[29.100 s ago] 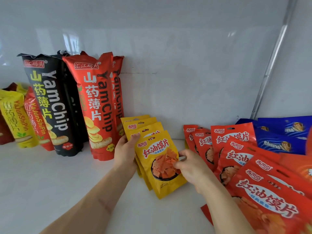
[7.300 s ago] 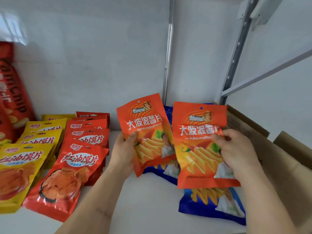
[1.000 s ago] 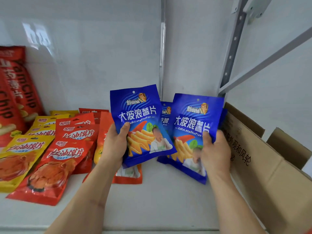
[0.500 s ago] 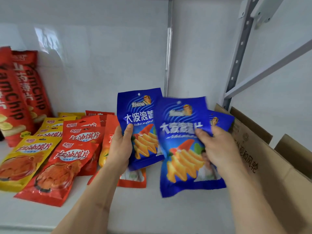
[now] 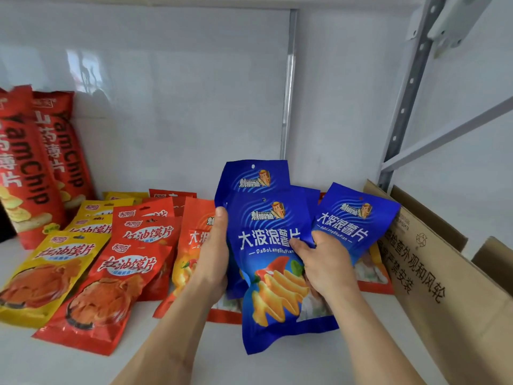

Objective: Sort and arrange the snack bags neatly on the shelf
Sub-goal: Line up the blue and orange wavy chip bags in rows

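Both hands hold a small stack of blue chip bags above the white shelf. My left hand grips the stack's left edge, thumb on the front blue bag, with another blue bag sticking up behind it. My right hand pinches the front bag's right side. A third blue bag leans at the right, behind my right hand. Orange chip bags lie under and left of the stack.
Rows of red snack bags and yellow snack bags lie at the left. Tall red YamChip bags lean on the back wall. A cardboard box stands at the right, beside a grey shelf upright.
My right hand has brought its blue bag leftward onto the front of the bag in my left hand, so both hands now hold one stack. The third blue bag stays at the right.
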Available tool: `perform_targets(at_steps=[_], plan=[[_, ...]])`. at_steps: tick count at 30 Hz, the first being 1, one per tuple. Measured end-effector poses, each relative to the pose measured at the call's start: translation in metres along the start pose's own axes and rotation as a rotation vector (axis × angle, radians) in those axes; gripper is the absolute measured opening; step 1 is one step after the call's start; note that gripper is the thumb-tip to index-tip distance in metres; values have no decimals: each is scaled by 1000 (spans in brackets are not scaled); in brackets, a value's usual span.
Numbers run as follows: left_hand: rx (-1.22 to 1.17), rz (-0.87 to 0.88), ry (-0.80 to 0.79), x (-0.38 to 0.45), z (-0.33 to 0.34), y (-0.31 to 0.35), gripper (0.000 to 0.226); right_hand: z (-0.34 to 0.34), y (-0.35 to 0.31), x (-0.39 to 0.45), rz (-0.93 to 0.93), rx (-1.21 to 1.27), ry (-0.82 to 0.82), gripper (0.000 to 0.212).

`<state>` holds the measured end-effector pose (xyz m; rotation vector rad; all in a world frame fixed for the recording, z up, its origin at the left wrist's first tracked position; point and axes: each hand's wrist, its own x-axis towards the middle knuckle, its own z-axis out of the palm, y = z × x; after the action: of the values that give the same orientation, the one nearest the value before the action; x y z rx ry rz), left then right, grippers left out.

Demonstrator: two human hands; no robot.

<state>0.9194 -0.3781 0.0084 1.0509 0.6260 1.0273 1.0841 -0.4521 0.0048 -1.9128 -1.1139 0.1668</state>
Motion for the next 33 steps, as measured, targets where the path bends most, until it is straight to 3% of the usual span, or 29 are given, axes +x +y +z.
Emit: perform_targets(at_steps=[8, 11, 14, 18, 20, 23, 25, 28, 31, 33], plan=[[-43, -53, -123, 4, -9, -2, 36, 5, -9, 1, 35, 48, 70, 35], [-40, -49, -103, 8, -13, -4, 27, 8, -6, -3, 67, 148, 101, 34], [1, -56, -67, 10, -15, -7, 22, 1, 1, -11, 128, 290, 248, 31], [16, -39, 0, 13, -17, -8, 17, -14, 26, -6, 281, 165, 554, 53], [22, -24, 31, 13, -17, -7, 15, -15, 34, -1, 373, 120, 541, 68], [19, -2, 54, 13, -19, -6, 11, -11, 37, 5, 393, 253, 498, 75], [27, 8, 64, 14, -19, -6, 12, -9, 39, 9, 382, 309, 481, 60], [39, 19, 73, 14, -18, -6, 11, -6, 46, 13, 327, 364, 425, 16], [36, 43, 104, 15, -18, -6, 11, -10, 44, 12, 293, 443, 448, 6], [40, 75, 139, 16, -19, -6, 13, -19, 41, 10, 278, 461, 465, 11]])
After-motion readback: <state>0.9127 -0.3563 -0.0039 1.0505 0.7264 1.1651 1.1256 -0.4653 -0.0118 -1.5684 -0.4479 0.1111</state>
